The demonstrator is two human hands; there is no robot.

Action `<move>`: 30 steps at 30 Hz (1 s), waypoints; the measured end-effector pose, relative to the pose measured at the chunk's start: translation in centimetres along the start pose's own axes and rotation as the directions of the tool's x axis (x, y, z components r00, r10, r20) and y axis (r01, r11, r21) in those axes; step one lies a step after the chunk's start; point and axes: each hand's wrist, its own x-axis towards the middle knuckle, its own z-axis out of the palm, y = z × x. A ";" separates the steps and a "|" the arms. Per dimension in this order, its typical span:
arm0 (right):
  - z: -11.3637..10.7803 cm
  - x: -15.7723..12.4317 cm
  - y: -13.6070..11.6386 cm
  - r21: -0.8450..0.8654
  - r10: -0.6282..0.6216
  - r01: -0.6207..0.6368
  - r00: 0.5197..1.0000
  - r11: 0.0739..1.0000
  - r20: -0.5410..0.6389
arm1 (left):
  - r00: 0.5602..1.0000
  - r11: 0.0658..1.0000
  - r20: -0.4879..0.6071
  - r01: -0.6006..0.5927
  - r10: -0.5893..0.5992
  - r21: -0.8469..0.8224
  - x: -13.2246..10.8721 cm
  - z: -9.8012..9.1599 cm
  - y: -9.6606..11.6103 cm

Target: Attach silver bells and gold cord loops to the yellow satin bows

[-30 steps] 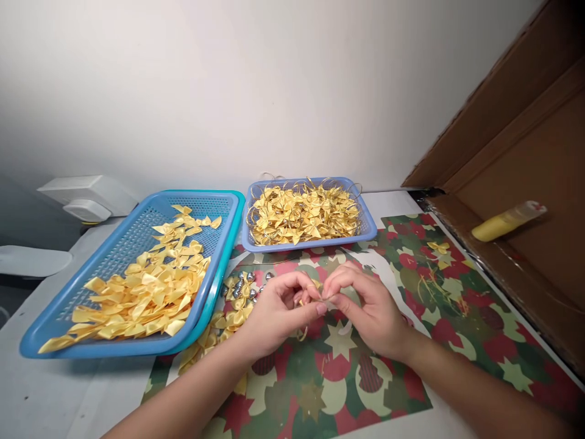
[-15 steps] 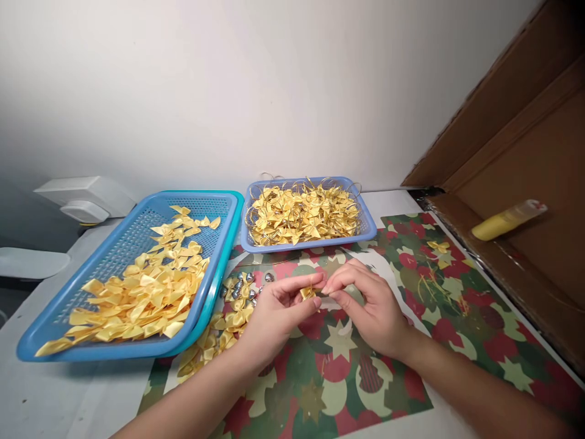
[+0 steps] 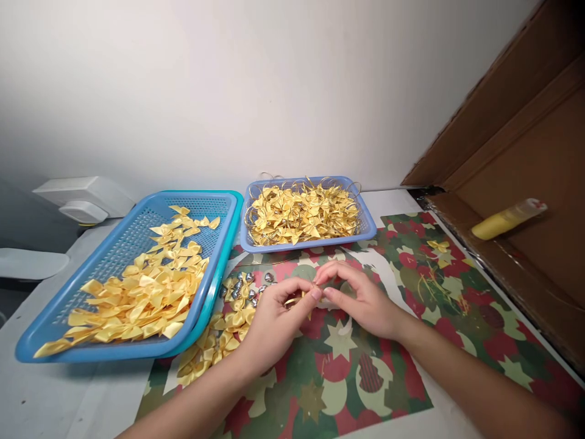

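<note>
My left hand [image 3: 276, 323] pinches a small gold ribbon bow [image 3: 294, 301], which is mostly covered by the fingers. Thumb and index fingertips of my right hand [image 3: 363, 305] are closed right against the left fingertips. What sits between the right fingertips is too small to make out. Both hands are held over the patterned sheet [image 3: 338, 366]. Just left of them lie loose gold bows [image 3: 233, 320] and several silver jingle bells [image 3: 251, 294], some of them next to or on bows.
At left, a blue basket [image 3: 114, 244] holds many yellow bows, with a teal basket [image 3: 238, 225] beneath it. A smaller blue basket [image 3: 306, 247] at the back contains bows with gold cord loops. Cord scraps [image 3: 441, 289], a yellow tube [image 3: 503, 222] and cardboard [image 3: 525, 152] are at right.
The bow has turned and sunk further behind my left fingers. My right hand has shifted slightly left, and its fingertips now meet those of my left hand.
</note>
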 end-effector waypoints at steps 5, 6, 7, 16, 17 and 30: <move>-0.1 0.0 0.3 -0.040 -0.019 0.024 0.994 0.999 0.105 | 0.993 0.996 0.113 -0.038 0.029 0.082 0.4 -0.5 -0.1; -0.1 0.0 0.4 -0.065 -0.015 0.023 0.993 0.998 0.118 | 0.990 0.994 0.134 -0.049 0.036 0.094 0.5 -0.6 -0.1; -0.1 0.0 0.5 -0.088 -0.006 0.017 0.992 0.996 0.125 | 0.987 0.993 0.154 -0.061 0.045 0.104 0.6 -0.6 -0.1; 0.6 -0.1 0.7 -0.141 0.005 -0.003 1.000 0.990 0.009 | 0.983 0.968 0.184 -0.045 -0.001 0.248 0.7 -0.8 -0.1; 0.8 -0.1 0.6 -0.151 -0.005 0.004 1.000 0.989 0.000 | 0.984 0.966 0.180 -0.044 -0.003 0.257 0.7 -0.8 -0.1; 1.5 -0.3 1.0 -0.196 -0.048 0.034 0.997 0.980 -0.068 | 0.992 0.955 0.118 -0.070 0.037 0.288 0.9 -0.5 -0.6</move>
